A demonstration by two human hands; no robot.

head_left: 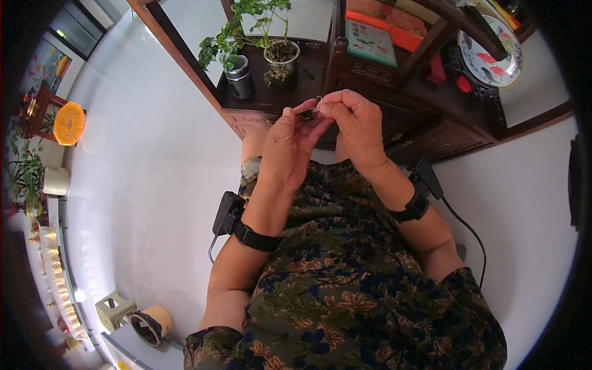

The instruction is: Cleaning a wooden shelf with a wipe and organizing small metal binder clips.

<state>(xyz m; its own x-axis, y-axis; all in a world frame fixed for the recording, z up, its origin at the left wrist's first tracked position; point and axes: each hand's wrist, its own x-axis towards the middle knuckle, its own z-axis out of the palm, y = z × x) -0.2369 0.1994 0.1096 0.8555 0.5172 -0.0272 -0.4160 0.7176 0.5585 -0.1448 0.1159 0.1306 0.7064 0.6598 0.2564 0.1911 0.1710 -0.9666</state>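
My left hand (291, 143) is raised palm up before the dark wooden cabinet (286, 111), its fingers curved around a small, partly hidden object (309, 115) that looks dark and shiny. Against it, my right hand (354, 120) pinches a thin, pale, wire-like piece (319, 100) between thumb and forefinger. The fingertips of both hands meet, and what exactly the small object is I cannot tell. Just beyond them on the cabinet stand a potted plant (280, 53) in a pale pot and a dark cylindrical container (239, 78) with a silvery rim.
Boxes (370, 44) lie on the cabinet's raised part. A decorated plate (491, 51) stands on a dark stand at the right. Wooden posts (185, 60) frame the cabinet. A waste bin (155, 323) and a greenish stool (113, 310) are at the lower left. A cable (467, 226) hangs from my right forearm.
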